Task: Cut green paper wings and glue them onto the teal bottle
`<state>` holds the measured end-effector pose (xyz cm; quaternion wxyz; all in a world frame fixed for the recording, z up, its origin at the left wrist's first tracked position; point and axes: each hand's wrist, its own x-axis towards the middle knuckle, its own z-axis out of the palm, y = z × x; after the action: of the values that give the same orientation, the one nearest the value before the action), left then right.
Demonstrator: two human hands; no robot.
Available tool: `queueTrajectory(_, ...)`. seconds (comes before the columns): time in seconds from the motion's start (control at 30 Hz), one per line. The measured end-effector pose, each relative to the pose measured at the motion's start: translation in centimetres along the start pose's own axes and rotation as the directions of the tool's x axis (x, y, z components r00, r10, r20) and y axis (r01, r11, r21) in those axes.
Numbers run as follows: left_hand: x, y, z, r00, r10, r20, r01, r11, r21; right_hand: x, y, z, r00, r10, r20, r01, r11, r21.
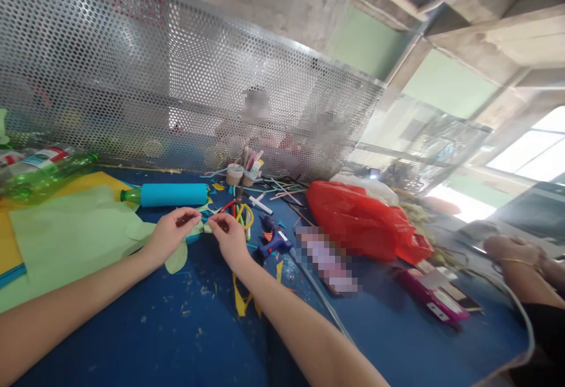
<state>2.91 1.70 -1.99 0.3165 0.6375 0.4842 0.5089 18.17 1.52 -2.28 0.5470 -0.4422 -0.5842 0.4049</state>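
Over the blue table, my left hand (170, 231) and my right hand (228, 237) face each other with thumb and forefinger pinched. Between their fingertips is a small pale green piece (202, 228). Large pale green leaf shapes (177, 257) lie below and beside my left hand. Just behind the hands lies a green bottle wrapped in blue paper (174, 194). Yellow and red looped scissor-like handles (245, 215) are close behind my right hand, and a dark blue glue gun (273, 240) rests to its right.
Green sheets (75, 222) and plastic bottles (44, 172) are at left. Cups of pens (241, 172) stand by the perforated metal screen (212, 81). A red bag (362, 219), a magenta box (435, 299) and a cable (324, 299) lie right; another person's hands (516, 254) are at far right.
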Motion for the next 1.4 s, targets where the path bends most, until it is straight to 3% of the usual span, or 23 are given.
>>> queueTrajectory(0.73,-0.4,1.0,-0.2,0.996,0.036,-0.077,-0.034,0.999,0.031,0.3,0.6,0.1,0.999,0.046,0.005,-0.046,0.993,0.108)
queueTrajectory(1.4,-0.3,0.6,-0.1,0.998,0.069,-0.01,-0.067,0.99,0.124,0.3,0.9,0.0,0.997,0.038,0.072,-0.041,0.998,0.048)
